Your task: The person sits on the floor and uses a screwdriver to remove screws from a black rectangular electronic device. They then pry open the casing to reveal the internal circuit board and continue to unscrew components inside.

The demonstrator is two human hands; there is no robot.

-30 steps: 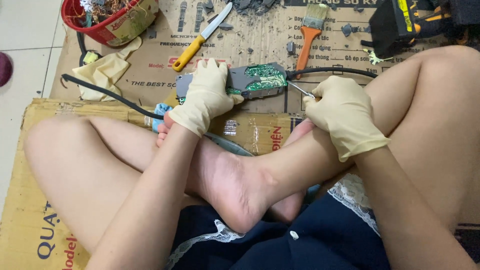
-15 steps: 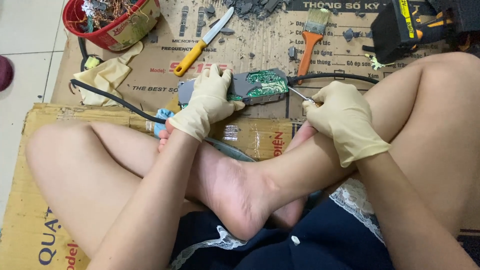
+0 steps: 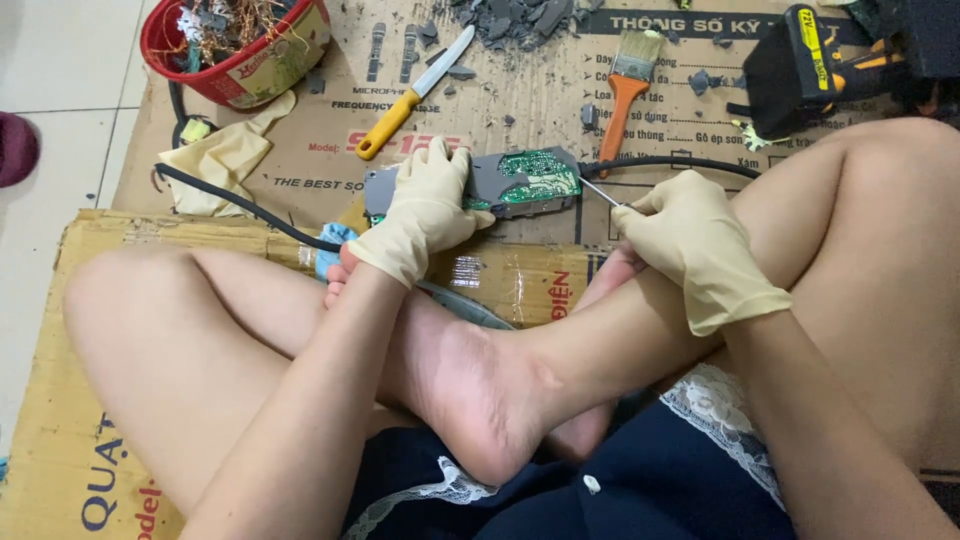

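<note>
Pale tiled floor (image 3: 60, 60) under flattened brown cardboard sheets (image 3: 60, 440), evenly lit.

Matt latex gloves (image 3: 430, 215); glossy green circuit board (image 3: 540, 178); rough cardboard (image 3: 300, 170); wooden-handled brush (image 3: 625, 90).
</note>
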